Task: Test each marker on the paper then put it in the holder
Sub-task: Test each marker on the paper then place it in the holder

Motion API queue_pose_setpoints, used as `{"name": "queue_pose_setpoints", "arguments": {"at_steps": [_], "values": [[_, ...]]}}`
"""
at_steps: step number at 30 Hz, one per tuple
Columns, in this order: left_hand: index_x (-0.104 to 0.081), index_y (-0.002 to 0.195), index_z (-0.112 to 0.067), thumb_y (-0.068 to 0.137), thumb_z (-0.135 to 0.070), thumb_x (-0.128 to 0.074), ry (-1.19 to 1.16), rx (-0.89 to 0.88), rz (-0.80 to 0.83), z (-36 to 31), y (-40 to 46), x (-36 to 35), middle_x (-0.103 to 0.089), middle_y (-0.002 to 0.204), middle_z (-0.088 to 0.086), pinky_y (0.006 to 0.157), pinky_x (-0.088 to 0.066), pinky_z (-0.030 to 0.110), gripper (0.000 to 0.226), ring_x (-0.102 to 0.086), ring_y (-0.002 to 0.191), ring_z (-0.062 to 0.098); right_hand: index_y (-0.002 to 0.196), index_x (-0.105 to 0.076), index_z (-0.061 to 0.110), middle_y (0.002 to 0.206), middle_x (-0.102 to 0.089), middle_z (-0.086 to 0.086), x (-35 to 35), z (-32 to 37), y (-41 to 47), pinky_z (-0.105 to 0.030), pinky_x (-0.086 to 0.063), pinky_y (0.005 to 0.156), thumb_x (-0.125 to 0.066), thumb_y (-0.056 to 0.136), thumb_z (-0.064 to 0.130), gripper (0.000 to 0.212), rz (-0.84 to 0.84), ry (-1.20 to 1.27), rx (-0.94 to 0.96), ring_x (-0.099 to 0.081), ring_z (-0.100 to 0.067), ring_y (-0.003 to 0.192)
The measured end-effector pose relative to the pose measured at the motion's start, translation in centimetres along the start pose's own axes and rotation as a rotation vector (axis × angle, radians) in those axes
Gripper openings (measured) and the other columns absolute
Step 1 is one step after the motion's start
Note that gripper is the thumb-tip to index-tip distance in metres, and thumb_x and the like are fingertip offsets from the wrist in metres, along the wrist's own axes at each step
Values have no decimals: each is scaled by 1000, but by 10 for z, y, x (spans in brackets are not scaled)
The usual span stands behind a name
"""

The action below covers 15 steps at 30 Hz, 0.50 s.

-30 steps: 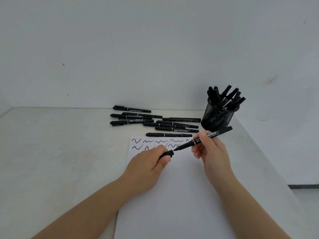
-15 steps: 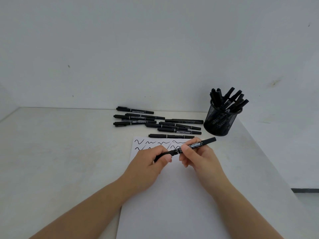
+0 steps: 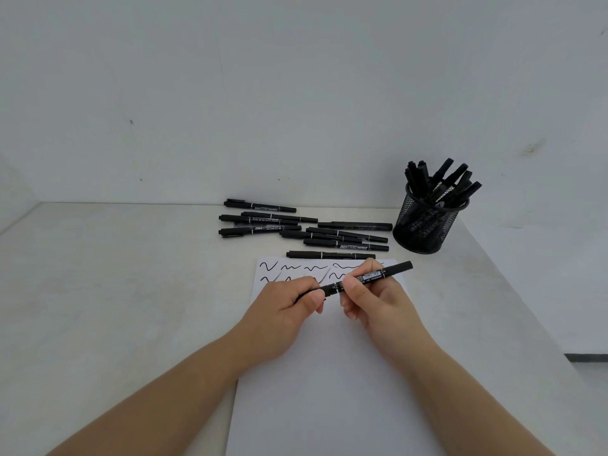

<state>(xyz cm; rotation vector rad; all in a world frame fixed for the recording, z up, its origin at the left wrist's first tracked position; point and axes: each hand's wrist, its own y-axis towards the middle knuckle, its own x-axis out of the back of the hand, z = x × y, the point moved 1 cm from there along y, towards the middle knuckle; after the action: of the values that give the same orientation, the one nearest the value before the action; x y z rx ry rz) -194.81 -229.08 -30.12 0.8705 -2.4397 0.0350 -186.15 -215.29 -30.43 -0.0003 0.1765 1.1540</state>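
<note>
A black marker [image 3: 371, 276] lies slanted between both hands above the white paper [image 3: 329, 390]. My right hand [image 3: 378, 301] grips its barrel. My left hand [image 3: 289, 307] pinches the cap end, and the cap sits on the marker's tip. Black squiggles [image 3: 296, 268] run in two rows across the top of the paper. The black mesh holder [image 3: 426, 225] stands at the back right with several markers upright in it. Several loose black markers [image 3: 306, 230] lie flat behind the paper.
The white table [image 3: 115, 291] meets a white wall at the back. Its right edge [image 3: 526, 307] runs diagonally just past the holder. One marker [image 3: 330, 255] lies right along the paper's top edge.
The cap in my left hand was apart from the marker's bare tip; now it is pushed onto it. My right hand and the marker moved left and down, toward my left hand.
</note>
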Motion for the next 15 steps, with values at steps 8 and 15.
{"name": "queue_pose_setpoints", "arguments": {"at_steps": [8, 15], "values": [[-50, 58, -32, 84, -34, -41, -141, 41, 65, 0, 0, 4, -37, 44, -11, 45, -25, 15, 28, -30, 44, 5, 78, -46, 10, 55, -50, -3, -6, 8, -3, -15, -38, 51, -48, 91, -1, 17, 45, -76, 66, -43, -11, 49], [-52, 64, -33, 91, -34, -42, -47, 44, -3, -3, 1, 2, -38, 48, -9, 47, -27, 16, 30, -33, 49, 10, 75, -55, 13, 49, -52, 8, -5, 12, 0, -18, -37, 50, -56, 90, 12, 15, -63, -237, -19, -44, -7, 46]]}}
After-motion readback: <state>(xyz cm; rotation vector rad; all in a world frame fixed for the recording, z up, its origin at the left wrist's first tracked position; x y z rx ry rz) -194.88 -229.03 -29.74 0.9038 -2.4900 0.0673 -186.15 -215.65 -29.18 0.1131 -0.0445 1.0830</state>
